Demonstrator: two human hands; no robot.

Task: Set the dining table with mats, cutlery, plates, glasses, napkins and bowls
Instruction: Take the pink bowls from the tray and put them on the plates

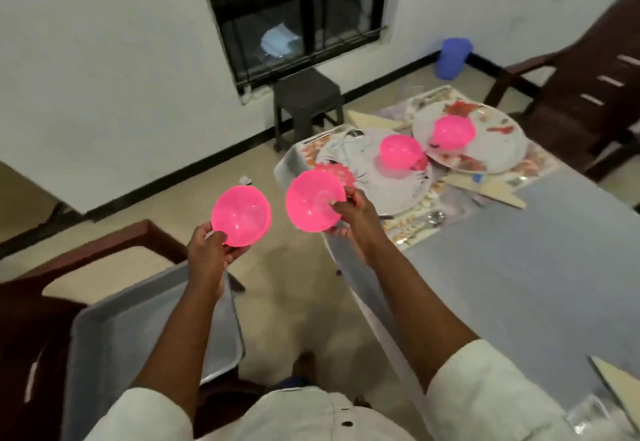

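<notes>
Head view: left hand (211, 250) pinches a pink bowl (241, 216) at its 7 o'clock rim; right hand (353, 220) grips another pink bowl (313, 200) at its 4 o'clock rim.

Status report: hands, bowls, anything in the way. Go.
Left hand holds one pink bowl, right hand another, both off the table. Two bowls already on plates. Nothing blocking.

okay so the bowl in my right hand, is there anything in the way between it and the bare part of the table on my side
Nothing visible blocks it. The right hand holds its pink bowl at the table's near corner, and the grey tablecloth beside it lies bare; the set plates sit farther along.
</notes>
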